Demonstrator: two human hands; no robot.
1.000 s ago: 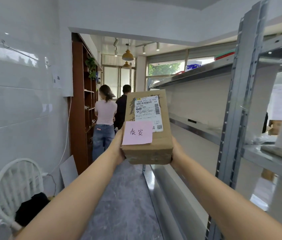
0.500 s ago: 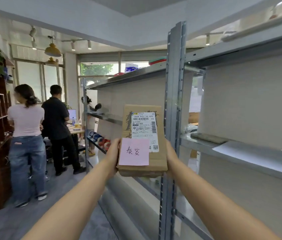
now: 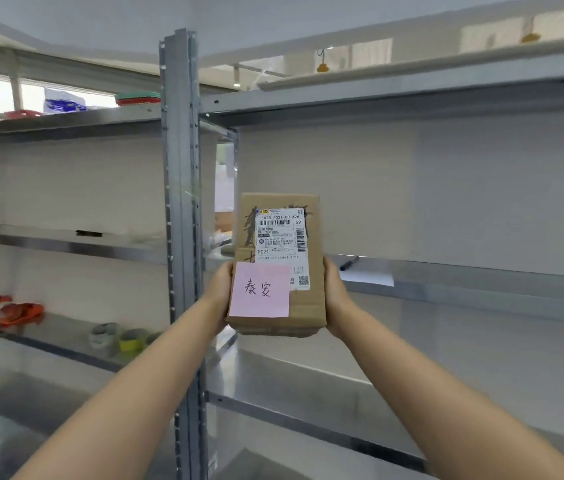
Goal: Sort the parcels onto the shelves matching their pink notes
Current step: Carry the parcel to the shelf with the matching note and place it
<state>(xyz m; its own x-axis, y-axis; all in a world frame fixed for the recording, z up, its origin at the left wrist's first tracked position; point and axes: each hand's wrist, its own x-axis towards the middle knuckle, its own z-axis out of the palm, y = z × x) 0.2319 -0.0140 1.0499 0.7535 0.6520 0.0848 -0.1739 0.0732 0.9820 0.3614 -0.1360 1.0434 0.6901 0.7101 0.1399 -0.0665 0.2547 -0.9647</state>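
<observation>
A brown cardboard parcel [image 3: 308, 306] is held up at arm's length in front of me. It bears a white shipping label [image 3: 282, 237] and a pink note [image 3: 260, 291] with handwritten characters at its lower left. My left hand [image 3: 220, 292] grips its left side and my right hand [image 3: 334, 296] grips its right side. Behind the parcel stands a grey metal shelf unit [image 3: 464, 282], with its upright post [image 3: 182, 202] just left of the parcel.
A white paper [image 3: 369, 277] and a dark pen [image 3: 348, 264] lie on the right bay's middle shelf. The left bay's lower shelf [image 3: 59, 336] carries tape rolls [image 3: 118, 339] and orange items [image 3: 14, 311]. Coloured things sit on top at the far left.
My view has swung right, from the aisle with two people to facing the shelf unit. The parcel stays between both hands and now sits in front of the right bay.
</observation>
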